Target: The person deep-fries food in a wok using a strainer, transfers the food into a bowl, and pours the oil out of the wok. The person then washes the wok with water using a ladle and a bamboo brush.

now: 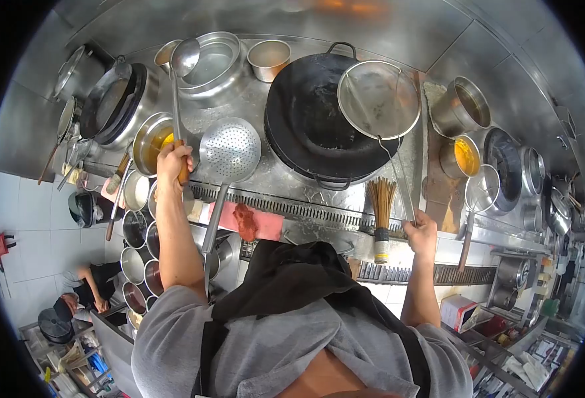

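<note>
My left hand [173, 161] is closed around the wooden handle of a ladle [186, 58], whose bowl is raised near a large steel pot [214, 63]. Below that hand stands a steel pot with yellow liquid [148, 149]. My right hand [422, 232] grips the long wire handle of a round mesh strainer [377, 99]. The strainer's mesh overlaps the right side of a black wok [309, 113] on the stove. To the left of my right hand is a bamboo wok brush [381, 205]. A perforated skimmer [230, 150] lies between the ladle and the wok.
A pink cloth [266, 224] with a red rag lies on the front edge. Several seasoning containers [133, 265] stand at the left, beside stacked woks [115, 106]. At the right are a tall pot [461, 106], a pot with yellow contents [461, 157] and another strainer [483, 188]. Another person [90, 285] is at lower left.
</note>
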